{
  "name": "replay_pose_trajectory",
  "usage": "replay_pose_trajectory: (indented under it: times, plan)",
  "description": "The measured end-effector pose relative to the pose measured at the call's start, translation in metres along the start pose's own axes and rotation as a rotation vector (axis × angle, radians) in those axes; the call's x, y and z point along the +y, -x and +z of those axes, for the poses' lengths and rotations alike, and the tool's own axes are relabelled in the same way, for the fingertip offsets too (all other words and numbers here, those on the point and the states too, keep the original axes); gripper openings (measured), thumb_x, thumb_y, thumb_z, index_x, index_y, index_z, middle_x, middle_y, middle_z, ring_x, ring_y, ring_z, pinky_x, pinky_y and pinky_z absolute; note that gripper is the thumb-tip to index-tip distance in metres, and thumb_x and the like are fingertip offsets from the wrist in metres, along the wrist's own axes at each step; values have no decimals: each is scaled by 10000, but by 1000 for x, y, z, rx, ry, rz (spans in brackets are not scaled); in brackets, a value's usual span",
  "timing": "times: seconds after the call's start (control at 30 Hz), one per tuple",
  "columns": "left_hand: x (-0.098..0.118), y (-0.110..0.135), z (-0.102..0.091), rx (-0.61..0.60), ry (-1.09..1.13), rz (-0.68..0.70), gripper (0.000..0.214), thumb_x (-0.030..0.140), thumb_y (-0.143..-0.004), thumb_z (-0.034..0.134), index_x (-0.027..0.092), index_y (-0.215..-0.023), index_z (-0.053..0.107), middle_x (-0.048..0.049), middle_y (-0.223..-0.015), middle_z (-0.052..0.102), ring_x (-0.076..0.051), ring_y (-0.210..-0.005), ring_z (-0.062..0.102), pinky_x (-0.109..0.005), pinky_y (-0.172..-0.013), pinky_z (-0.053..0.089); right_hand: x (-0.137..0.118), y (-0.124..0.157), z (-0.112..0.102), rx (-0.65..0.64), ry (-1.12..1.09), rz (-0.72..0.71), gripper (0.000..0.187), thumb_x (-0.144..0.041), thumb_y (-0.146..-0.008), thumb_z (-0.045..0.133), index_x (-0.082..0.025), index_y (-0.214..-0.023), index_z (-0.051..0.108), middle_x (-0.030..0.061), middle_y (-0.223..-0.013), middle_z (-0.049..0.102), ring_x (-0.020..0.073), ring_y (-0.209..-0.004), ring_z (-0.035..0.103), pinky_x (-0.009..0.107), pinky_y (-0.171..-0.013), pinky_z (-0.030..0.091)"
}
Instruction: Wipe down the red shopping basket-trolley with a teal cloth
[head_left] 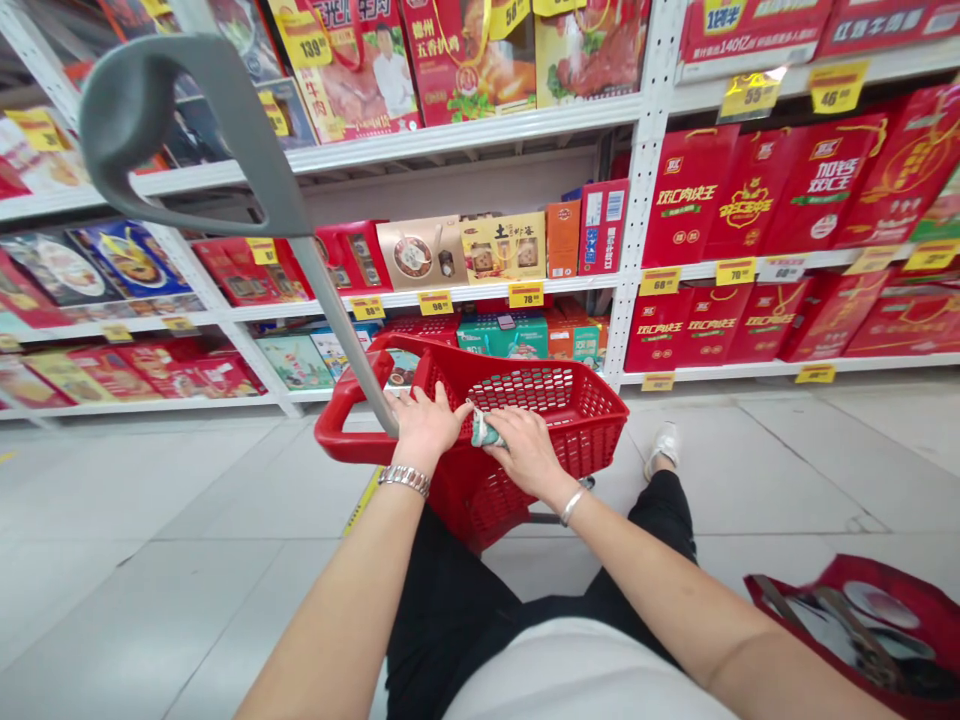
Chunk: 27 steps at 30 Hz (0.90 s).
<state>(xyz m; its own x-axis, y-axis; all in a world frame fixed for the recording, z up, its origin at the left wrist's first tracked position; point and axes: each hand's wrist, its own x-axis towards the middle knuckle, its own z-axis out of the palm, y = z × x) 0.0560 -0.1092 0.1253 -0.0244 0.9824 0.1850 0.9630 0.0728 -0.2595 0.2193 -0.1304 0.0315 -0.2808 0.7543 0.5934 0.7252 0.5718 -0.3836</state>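
A red plastic shopping basket (570, 405) on wheels stands on the floor in front of me, with its grey pull handle (225, 150) rising up to the left. My left hand (426, 425) rests flat on the near rim, fingers stretched out, a metal watch on the wrist. My right hand (525, 450) sits on the same rim just to the right, closed around a small crumpled cloth (484, 430). A bracelet is on that wrist. My legs in black trousers reach out beside the basket.
White store shelves (637, 250) filled with red gift boxes (690, 195) and yellow price tags run across the back. A red bag (900, 620) with utensils inside lies on the grey tiled floor (150, 550) at the lower right.
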Motion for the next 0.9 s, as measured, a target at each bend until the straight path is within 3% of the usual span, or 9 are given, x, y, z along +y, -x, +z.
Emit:
replay_pose_trajectory:
  times: [0.13, 0.3, 0.43, 0.53, 0.7, 0.8, 0.9]
  plan:
    - [0, 0, 2, 18, 9, 8, 837, 667, -954, 239, 79, -1528, 397, -301, -1483, 501, -470, -1413, 413, -673, -1171, 170, 41, 16, -3, 33, 28, 49, 385, -228, -926, 622, -269, -1309, 635, 86, -1325, 674, 293, -1290, 514, 509, -1099, 325]
    - [1, -1, 3, 47, 54, 26, 816, 641, -958, 268, 65, -1518, 409, -302, -1473, 513, -459, -1415, 415, -687, -1169, 152, 101, 36, -28, 87, 64, 130, 394, -140, -875, 584, -242, -1242, 683, 113, -1287, 689, 323, -1284, 521, 596, -1106, 311]
    - [4, 0, 1, 20, 57, 23, 797, 621, -961, 303, 63, -1521, 404, -301, -1497, 487, -443, -1445, 380, -669, -1182, 141, 127, 34, -50, 117, 61, 147, 381, -107, -823, 580, -230, -1155, 722, 115, -1176, 725, 315, -1180, 581, 559, -1040, 409]
    - [5, -1, -1, 13, 55, 22, 785, 610, -968, 298, 65, -1523, 398, -300, -1512, 468, -427, -1466, 357, -662, -1186, 145, 113, 16, -50, 123, 37, 111, 358, -89, -839, 554, -221, -1122, 728, 110, -1096, 736, 284, -1069, 617, 496, -970, 466]
    - [2, 1, 3, 91, 40, 47, 718, 528, -991, 277, 54, -1516, 406, -293, -1510, 475, -410, -1466, 367, -657, -1188, 150, 33, -16, -18, 42, -49, -83, 342, -131, -895, 601, -259, -1200, 689, 48, -1188, 721, 211, -1111, 608, 371, -985, 457]
    - [0, 4, 7, 188, 44, 113, 673, 468, -1004, 236, 64, -1506, 428, -250, -1519, 486, -381, -1484, 346, -627, -1213, 108, -6, -21, -4, -43, -43, -160, 339, -280, -910, 675, -245, -1246, 648, 63, -1262, 689, 234, -1175, 577, 401, -1005, 429]
    - [-4, 6, 9, 204, 55, 166, 682, 488, -1003, 221, 76, -1500, 443, -221, -1542, 469, -362, -1507, 305, -625, -1226, 50, -15, -16, -4, -129, 32, -130, 433, -402, -887, 719, -234, -1274, 618, 84, -1264, 679, 263, -1189, 557, 426, -993, 415]
